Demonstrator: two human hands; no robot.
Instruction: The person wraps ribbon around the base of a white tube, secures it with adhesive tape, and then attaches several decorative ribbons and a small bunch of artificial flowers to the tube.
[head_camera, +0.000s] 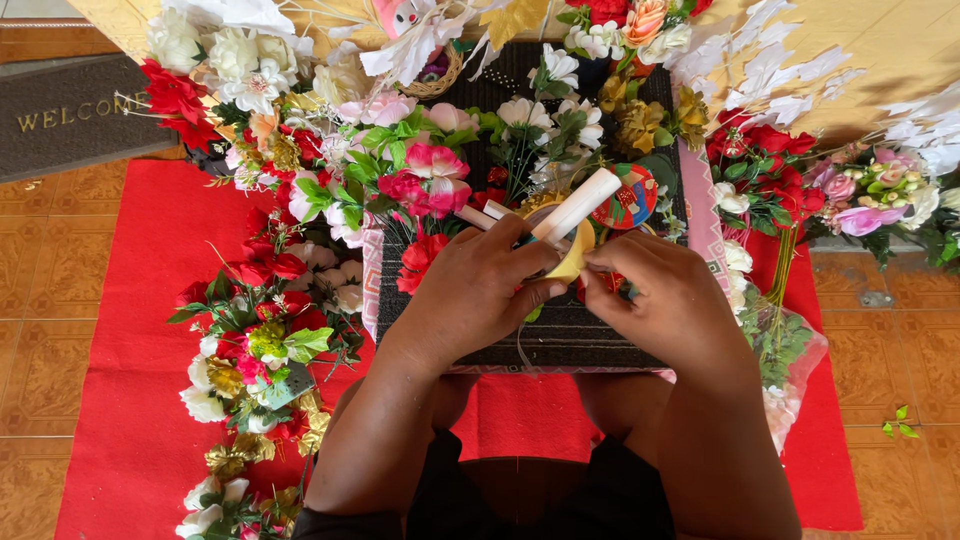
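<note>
hands meet over the middle of the work; the left hand (478, 290) is closed around a pale cylinder, a roll or stick (577, 206) that juts up and away from the knuckles, and it also pinches a small yellow piece (572, 265) just under that roll; the right hand (672, 300) has its fingertips shut on the same yellow piece from the other side, so both grips touch at one spot; i judge this as a fine wrapping or fixing step, and to do it well i would keep the left grip steady as the anchor and let only the right fingertips work, close to the pinch, without tugging the piece off the roll; a thin pale strand hangs just below the grip, though i cannot tell what it is; under the hands lies a dark woven mat (560, 335), on a red carpet (140, 330) over tan floor tiles (40, 300); beyond and to both sides of the grip artificial flowers (420, 170) crowd in, red, pink, white and gold; a round painted ornament (628, 196) sits just past the roll; a grey doormat (70, 115) lies far to the left.
</note>
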